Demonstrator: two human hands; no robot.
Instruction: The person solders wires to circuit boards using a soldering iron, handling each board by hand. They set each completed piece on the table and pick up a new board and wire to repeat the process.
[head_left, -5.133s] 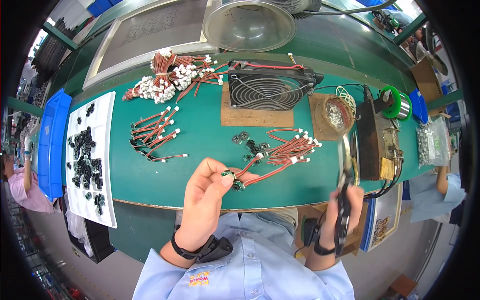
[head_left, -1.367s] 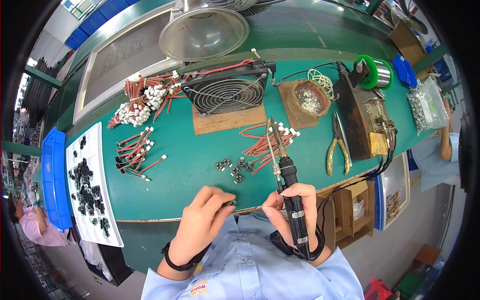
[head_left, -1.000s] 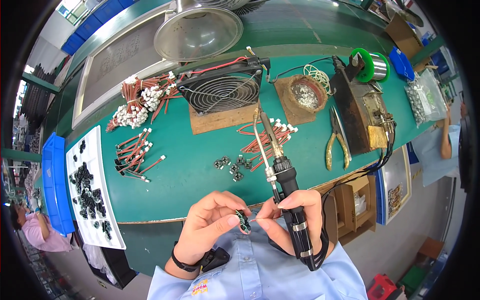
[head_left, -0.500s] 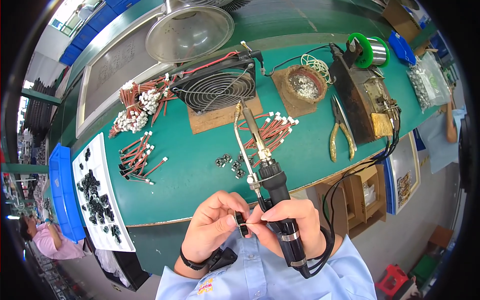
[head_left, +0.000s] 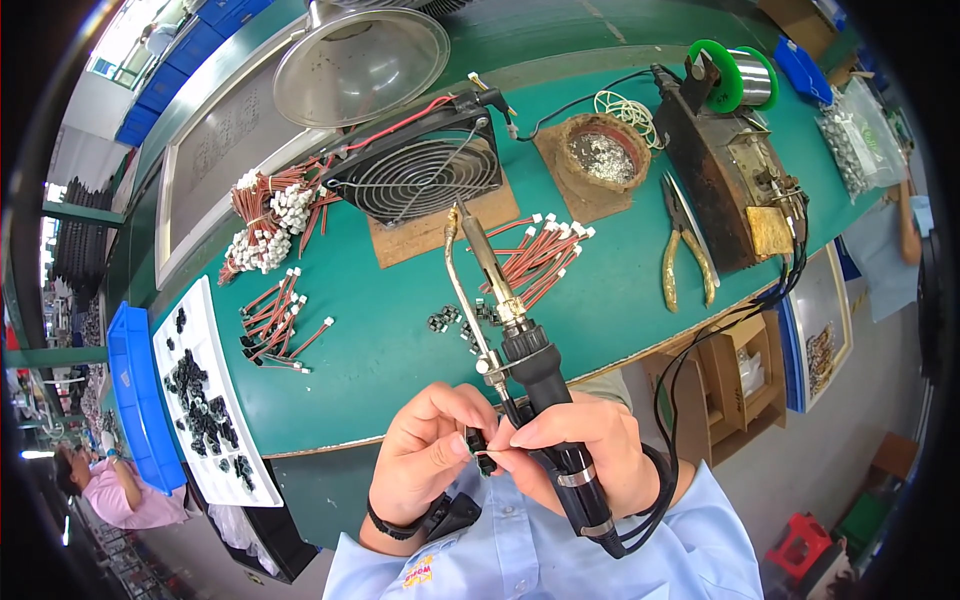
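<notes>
Just beyond the bench's front edge, my left hand [head_left: 420,455] is closed, its thumb and fingers pinching a small black component [head_left: 479,453]. My right hand [head_left: 605,440] wraps round a black-handled soldering iron [head_left: 537,365] with a thin metal tube clamped alongside. The iron's tip points up and away, over the bench. Thumb and forefinger of that right hand meet beside the component; what they pinch there is too small to make out. Several small dark components [head_left: 445,318] lie behind the iron, near a pile of red-and-black wire leads [head_left: 545,265] with white connectors.
A fan [head_left: 420,175] stands at the back by a funnel-shaped hood [head_left: 362,65]. Right of it are a solder pot [head_left: 605,160], pliers [head_left: 683,245], a solder spool [head_left: 740,78] and a metal stand [head_left: 720,170]. Left are wire bundles [head_left: 262,225], a white tray [head_left: 255,470] and a blue bin [head_left: 140,395].
The view has shifted slightly, and the iron's tip sits a little further left. Both hands keep their hold, with the black component turned slightly between the fingers.
</notes>
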